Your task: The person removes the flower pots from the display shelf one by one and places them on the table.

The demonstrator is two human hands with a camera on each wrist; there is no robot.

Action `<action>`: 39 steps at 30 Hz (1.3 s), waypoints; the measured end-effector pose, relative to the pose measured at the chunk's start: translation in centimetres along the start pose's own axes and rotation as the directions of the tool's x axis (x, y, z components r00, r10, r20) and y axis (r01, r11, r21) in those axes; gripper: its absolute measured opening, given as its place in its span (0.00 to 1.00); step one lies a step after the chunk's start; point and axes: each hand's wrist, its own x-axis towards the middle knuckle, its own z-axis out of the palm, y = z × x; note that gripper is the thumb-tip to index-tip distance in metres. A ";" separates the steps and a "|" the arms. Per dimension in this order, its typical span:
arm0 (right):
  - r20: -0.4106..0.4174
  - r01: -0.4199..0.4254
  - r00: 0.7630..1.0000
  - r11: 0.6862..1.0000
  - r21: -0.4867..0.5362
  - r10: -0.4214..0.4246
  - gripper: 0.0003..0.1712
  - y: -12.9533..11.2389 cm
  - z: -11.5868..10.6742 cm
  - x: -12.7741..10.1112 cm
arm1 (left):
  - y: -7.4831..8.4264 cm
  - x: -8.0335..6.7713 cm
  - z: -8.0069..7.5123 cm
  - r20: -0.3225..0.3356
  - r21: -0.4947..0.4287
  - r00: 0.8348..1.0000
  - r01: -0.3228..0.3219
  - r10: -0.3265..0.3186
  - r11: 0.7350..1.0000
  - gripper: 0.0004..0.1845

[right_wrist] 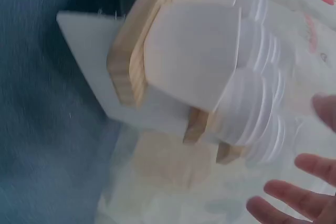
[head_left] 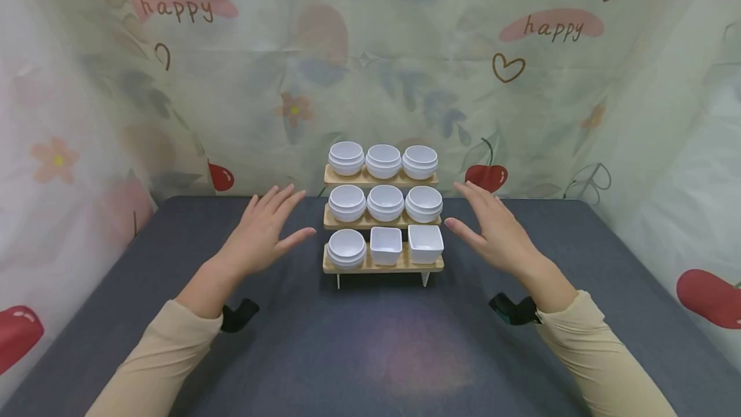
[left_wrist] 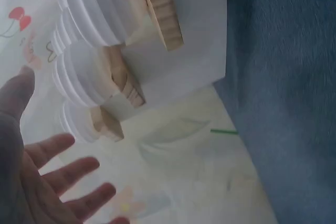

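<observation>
Both wrist views are blurred and tilted, showing only the ends of the wooden shelves, stacked white rims and a few fingertips; the bowls' contents cannot be made out there. From above, the three-tier wooden rack [head_left: 382, 266] stands on the dark grey table [head_left: 370, 352], near the back edge by the printed curtain [head_left: 370, 50]. It carries white round bowls [head_left: 385, 202] on the upper two tiers and one round bowl plus two square bowls [head_left: 425, 243] on the lowest. The left hand [head_left: 263, 237] hovers just left of the rack, the right hand [head_left: 498, 230] just right, both with fingers straight and spread, holding nothing, not touching the rack.
</observation>
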 end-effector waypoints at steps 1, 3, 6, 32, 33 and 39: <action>-0.007 -0.002 1.000 0.999 0.033 0.002 0.38 0.0 0.0 -0.1 | 0.0 0.0 0.0 0.016 -0.045 1.000 -0.012 0.013 0.999 0.38; -0.014 -0.009 1.000 0.996 0.086 0.010 0.34 -0.1 0.1 -0.3 | 0.1 0.1 0.2 0.052 -0.129 0.998 -0.024 0.031 0.991 0.38; -0.012 -0.022 1.000 0.988 0.151 0.024 0.29 0.0 0.4 -0.6 | 0.0 0.3 0.7 0.084 -0.216 0.995 -0.037 0.057 0.976 0.38; -0.004 0.065 0.998 0.968 0.241 -0.066 0.18 0.2 4.1 -1.8 | -0.6 1.0 4.9 0.045 -0.270 0.984 -0.153 0.171 0.951 0.48; -0.005 0.066 0.998 0.968 0.242 -0.066 0.17 0.2 4.1 -1.8 | -0.6 1.0 4.9 0.046 -0.265 0.985 -0.150 0.168 0.953 0.48; -0.019 0.058 0.998 0.968 0.244 -0.055 0.12 0.1 4.4 -1.9 | -0.5 0.9 5.0 0.048 -0.267 0.987 -0.133 0.151 0.954 0.49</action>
